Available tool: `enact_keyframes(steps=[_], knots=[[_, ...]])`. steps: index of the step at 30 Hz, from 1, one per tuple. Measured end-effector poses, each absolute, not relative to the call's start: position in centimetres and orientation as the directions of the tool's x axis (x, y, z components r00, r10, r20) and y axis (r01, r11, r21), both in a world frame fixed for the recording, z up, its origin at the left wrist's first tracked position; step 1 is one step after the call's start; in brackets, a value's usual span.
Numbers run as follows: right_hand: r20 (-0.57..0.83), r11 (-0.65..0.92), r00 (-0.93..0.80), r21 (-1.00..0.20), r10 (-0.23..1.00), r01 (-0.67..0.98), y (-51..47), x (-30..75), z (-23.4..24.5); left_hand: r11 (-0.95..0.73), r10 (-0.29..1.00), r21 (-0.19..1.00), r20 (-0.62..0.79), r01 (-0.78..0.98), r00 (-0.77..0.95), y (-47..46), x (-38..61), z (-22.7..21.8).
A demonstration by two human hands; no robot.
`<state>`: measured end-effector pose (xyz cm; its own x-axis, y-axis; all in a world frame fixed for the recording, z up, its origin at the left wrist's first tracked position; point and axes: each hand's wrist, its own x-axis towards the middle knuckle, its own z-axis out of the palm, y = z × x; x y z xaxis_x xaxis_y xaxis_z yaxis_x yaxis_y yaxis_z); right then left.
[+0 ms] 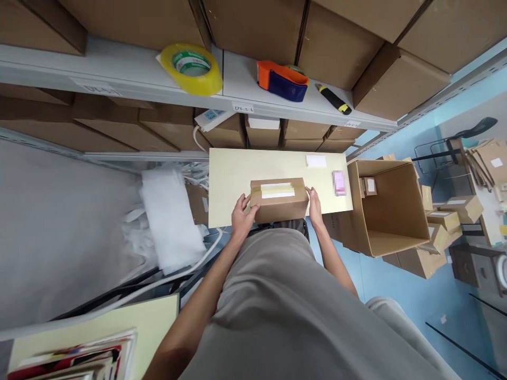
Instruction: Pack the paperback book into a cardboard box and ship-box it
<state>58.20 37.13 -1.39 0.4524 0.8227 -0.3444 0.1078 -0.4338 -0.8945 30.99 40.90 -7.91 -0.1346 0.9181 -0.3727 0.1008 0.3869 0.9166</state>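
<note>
A small sealed cardboard box with a white label and tape across its top sits at the near edge of a pale yellow tabletop. My left hand grips the box's left end, fingers curled around its corner. My right hand presses flat against the box's right end. Both forearms reach forward past my grey shirt. Farther right on the tabletop lie a white label and a small pink pad.
The metal shelf above holds a yellow tape roll, an orange and blue tape dispenser and a utility knife. An open carton stands right of the table. White foam sheets lie left. Small boxes pile at right.
</note>
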Motion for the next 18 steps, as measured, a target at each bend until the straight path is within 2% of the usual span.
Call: enact_keyframes(steps=[9,15,18], knots=[[-0.443,-0.533,0.489,-0.844,0.751,0.055,33.6,58.8,-1.2,0.411,0.909,0.908,-0.401,0.086,-0.112,39.1,31.1,-7.8],[-0.482,-0.557,0.481,-0.83,0.732,0.016,33.4,58.7,-1.1,0.528,0.846,0.845,-0.514,0.083,-0.144,39.1,31.3,-7.2],[-0.499,-0.562,0.473,-0.827,0.726,-0.01,32.9,58.8,-0.6,0.532,0.844,0.842,-0.52,0.089,-0.131,39.1,32.0,-6.6]])
